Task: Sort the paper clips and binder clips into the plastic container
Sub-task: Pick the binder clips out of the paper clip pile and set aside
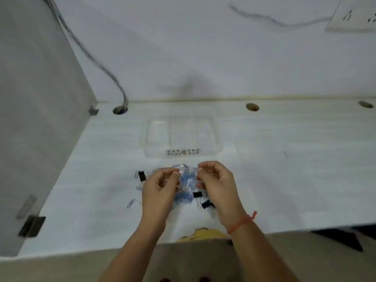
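A clear plastic bag (187,180) full of blue paper clips is held up between my hands over the white desk. My left hand (160,186) pinches its left top edge and my right hand (215,184) pinches its right top edge. Black binder clips lie around: one at the left (141,176), one below the bag (197,194), another by my right wrist (206,204). A loose paper clip (130,202) lies to the left. The clear plastic container (181,137) with three compartments sits behind the bag; nothing shows inside it.
A grey side panel (40,119) walls the left. A cable (97,64) drops into a desk hole (120,110). Two more holes (252,107) are at the back. A wall socket (354,17) is at upper right. The desk's front edge (122,249) runs near my forearms.
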Demonstrator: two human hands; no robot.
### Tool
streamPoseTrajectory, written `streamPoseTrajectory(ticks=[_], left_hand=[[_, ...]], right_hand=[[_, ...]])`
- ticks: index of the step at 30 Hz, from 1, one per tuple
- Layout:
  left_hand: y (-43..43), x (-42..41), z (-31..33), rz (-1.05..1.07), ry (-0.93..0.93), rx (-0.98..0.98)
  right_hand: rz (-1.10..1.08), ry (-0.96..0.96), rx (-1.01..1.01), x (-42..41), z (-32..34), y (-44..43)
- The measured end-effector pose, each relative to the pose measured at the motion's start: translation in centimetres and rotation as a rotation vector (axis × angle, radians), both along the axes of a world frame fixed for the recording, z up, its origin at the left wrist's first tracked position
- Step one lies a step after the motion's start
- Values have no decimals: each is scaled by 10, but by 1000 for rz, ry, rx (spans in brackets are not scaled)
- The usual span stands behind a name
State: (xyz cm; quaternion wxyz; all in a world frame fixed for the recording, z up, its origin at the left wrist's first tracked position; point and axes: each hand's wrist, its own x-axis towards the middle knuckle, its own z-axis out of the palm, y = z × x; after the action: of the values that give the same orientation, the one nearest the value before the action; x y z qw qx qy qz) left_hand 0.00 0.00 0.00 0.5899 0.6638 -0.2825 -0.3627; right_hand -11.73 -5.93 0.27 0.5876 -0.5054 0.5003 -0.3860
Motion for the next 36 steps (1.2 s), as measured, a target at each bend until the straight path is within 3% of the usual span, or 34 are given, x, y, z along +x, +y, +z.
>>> streamPoseTrajectory(ticks=[8,12,16,22,31,33,36], left_hand=[[15,-15,-79,-18,-547,20],[9,-19,-94,-18,-677,62],[1,-20,-98,-16,-805,115],[-6,-15,-102,-43,-910,139],[-14,-10,-103,-45,-893,129],[-14,-11,-101,-42,-885,109],[-16,-18,-96,-106,-887,69]], right_hand=[[77,583,-469,-16,-80,6],[172,827,-620,-16,-90,0],[275,953,-665,-9,-97,-5],[290,959,-648,0,-99,-12],[254,847,-686,2,-106,-25],[171,709,-627,-3,-101,-27],[-85,263,-375,-24,-83,-33]])
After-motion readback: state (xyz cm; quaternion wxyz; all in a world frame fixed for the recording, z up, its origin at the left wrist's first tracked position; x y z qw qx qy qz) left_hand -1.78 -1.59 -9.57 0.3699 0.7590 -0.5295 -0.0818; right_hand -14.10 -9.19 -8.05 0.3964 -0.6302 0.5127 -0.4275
